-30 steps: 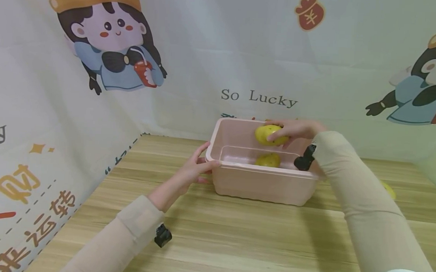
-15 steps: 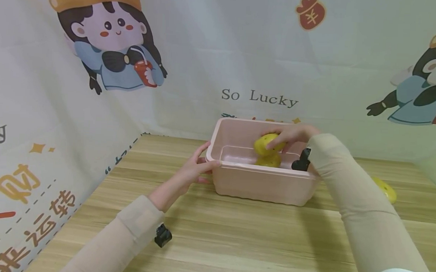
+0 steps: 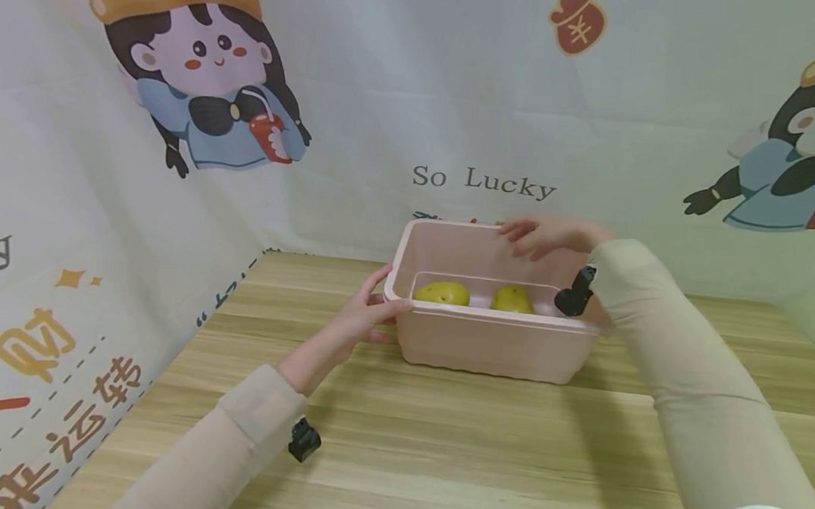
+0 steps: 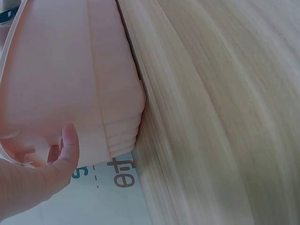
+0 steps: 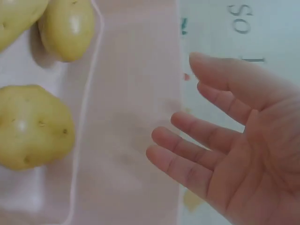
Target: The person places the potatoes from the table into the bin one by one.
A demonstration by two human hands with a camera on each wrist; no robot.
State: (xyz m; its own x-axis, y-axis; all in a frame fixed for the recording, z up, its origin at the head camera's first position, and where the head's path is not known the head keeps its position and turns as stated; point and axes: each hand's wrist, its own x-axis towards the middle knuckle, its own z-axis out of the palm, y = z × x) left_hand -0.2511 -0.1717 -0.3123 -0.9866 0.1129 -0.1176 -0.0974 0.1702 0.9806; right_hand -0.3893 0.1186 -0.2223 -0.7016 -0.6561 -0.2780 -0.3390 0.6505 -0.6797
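A pink plastic bin [image 3: 492, 345] stands on the table against the back cloth. Potatoes lie on its floor; the head view shows a left potato [image 3: 442, 292] and a right potato [image 3: 512, 298], and the right wrist view shows a third, cut by the frame's edge, beside an upper potato [image 5: 68, 30] and a lower potato [image 5: 35, 126]. My left hand [image 3: 357, 317] grips the bin's left end, thumb at the rim, fingers partly hidden behind the wall. Above the bin's far side my right hand [image 3: 548, 236] hovers, fingers spread and holding nothing.
The wooden table [image 3: 440, 446] extends in front and to both sides. A printed cloth [image 3: 358, 131] hangs close behind the bin. Black wrist cameras [image 3: 305, 440] sit on both sleeves. My right sleeve [image 3: 689, 373] covers part of the table on the right.
My right hand lowered a potato into the bin, let it go and rose toward the back rim. A yellow potato on the table at right is now hidden by the sleeve. My left hand stayed put.
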